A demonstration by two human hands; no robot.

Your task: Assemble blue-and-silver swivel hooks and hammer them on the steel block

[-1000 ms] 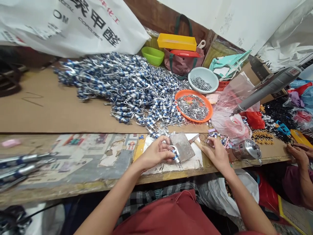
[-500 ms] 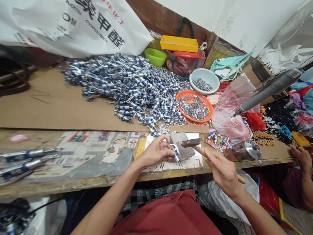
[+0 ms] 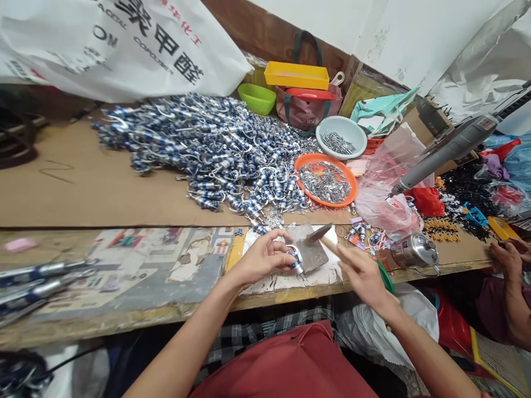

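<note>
Left hand [image 3: 261, 258]: my fingers pinched on blue-and-silver clasp [image 3: 295, 261], at metal block [image 3: 312, 251] edge.
Right hand [image 3: 363, 275]: closed round hammer [image 3: 321, 234], head above block.
Open room: bare bench [image 3: 136, 265] beyond my left fingers.

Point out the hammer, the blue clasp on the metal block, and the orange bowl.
hammer [image 3: 318, 234], head view, on its metal head.
blue clasp [image 3: 295, 262], head view, on its blue barrel.
orange bowl [image 3: 307, 161], head view, on its far rim.
</note>
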